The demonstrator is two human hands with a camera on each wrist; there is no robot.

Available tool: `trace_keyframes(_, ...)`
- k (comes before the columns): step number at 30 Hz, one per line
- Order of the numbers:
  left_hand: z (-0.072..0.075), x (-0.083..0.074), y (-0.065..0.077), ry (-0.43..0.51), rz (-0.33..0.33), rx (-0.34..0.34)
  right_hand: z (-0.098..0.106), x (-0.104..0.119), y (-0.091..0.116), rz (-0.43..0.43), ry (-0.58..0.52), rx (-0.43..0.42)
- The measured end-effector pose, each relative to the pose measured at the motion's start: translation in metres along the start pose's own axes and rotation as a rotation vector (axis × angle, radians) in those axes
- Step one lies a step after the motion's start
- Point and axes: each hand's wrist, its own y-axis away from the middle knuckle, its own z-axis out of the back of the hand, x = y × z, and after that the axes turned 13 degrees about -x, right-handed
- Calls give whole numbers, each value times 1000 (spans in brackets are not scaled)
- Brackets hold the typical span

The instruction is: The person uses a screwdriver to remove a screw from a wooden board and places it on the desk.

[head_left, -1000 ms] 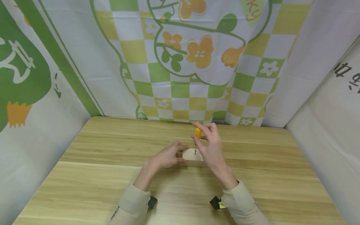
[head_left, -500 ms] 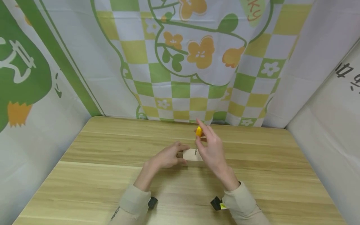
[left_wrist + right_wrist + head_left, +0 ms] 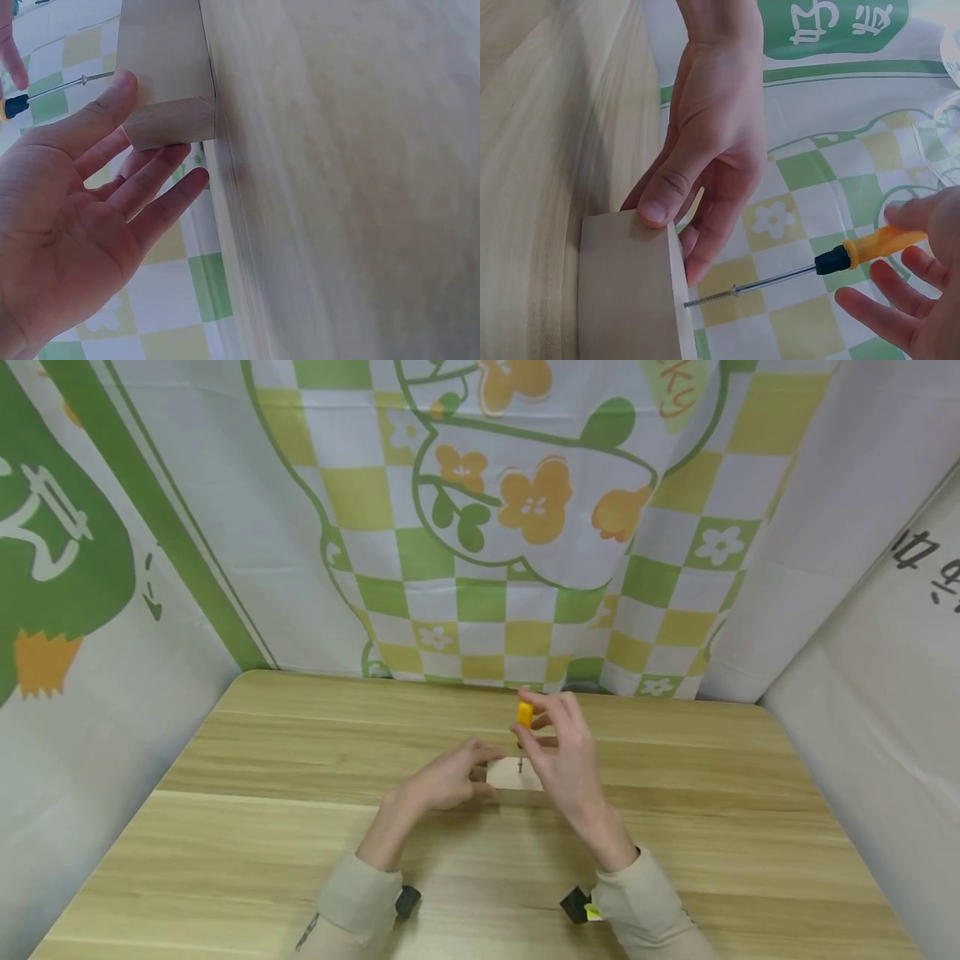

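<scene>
Now, at mid-bench, the left hand point(image 3: 446, 775) grips one end of a pale wooden block point(image 3: 626, 277), thumb on one side, fingers on the other, while the right hand point(image 3: 566, 747) pinches the yellow handle of a screwdriver point(image 3: 885, 246). Its shaft meets the head of a screw point(image 3: 711, 298) standing upright on the block's top face, and the right hand blocks the head camera's view of the block's far end. Down by the beige cuffs point(image 3: 357, 893) sit two small black devices point(image 3: 407, 902), one per wrist, both clear of the block. Wood-grained and light, the bench point(image 3: 247, 877) runs back to a hanging cloth point(image 3: 480, 602) checked in green, yellow and white with orange flowers; white printed sheets point(image 3: 870, 693) flank it left and right.
</scene>
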Motion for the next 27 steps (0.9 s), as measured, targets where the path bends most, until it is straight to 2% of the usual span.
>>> trace_keyframes(7, 0, 1, 0, 8, 4, 2, -2, 0, -1, 50, 37, -32)
trace_keyframes(16, 0, 0, 0, 13, 15, 3, -1, 1, -2, 13, 67, -3)
trace_keyframes(23, 1, -1, 0, 7, 17, 4, -1, -2, -1, -11, 12, 1)
trace_keyframes(27, 1, -1, 0, 3, 12, 4, -2, -3, -2, 10, 8, -15)
